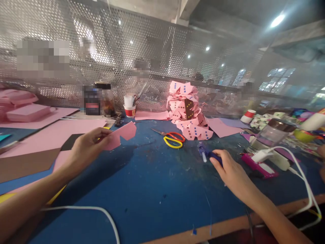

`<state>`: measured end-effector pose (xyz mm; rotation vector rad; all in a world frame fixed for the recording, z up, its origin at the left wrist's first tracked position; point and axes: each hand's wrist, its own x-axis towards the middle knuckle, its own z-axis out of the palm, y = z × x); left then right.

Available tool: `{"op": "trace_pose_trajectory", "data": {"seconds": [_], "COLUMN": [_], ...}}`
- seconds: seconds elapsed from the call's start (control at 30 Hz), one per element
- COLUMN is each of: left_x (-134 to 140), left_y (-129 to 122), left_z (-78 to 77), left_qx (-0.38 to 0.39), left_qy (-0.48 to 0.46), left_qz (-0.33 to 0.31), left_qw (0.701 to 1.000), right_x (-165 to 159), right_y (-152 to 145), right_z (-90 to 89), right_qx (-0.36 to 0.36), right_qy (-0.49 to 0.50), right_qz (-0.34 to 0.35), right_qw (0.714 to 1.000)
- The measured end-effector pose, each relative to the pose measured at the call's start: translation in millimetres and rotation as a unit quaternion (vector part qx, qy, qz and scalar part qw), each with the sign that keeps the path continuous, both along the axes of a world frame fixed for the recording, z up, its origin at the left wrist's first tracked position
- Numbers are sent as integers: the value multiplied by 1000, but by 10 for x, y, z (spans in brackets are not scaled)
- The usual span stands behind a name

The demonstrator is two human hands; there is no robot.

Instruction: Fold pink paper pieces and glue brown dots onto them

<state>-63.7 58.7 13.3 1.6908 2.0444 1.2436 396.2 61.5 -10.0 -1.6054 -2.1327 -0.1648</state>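
Scuffed tabletop [152, 189]; hands [88, 145] [231, 171] hold notched pink paper [124, 131], glue gun [215, 158].

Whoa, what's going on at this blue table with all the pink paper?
A person is holding a cut piece of pink paper in the left hand. Their right hand has hold of a blue tool that looks like a glue gun. Scissors with red and yellow handles lie on the blue table between the hands. Behind them stands a pile of pink paper shapes dotted with little squares.
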Motion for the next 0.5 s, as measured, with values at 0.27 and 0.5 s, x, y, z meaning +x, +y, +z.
{"op": "trace_pose_trajectory", "data": {"seconds": [0.27,0.5], "left_x": [-14,77], "left_y": [5,-51], "left_z": [-35,-44], "left_qx": [17,-1], "left_qy": [-21,-4], "left_qz": [-48,-76], "left_qw": [998,997], "right_x": [-449,-1055], "right_y": [-25,109], "right_z": [577,599], "right_qx": [-118,-201], "right_qy": [230,332], "right_qz": [83,226], "right_qw": [962,894]}}
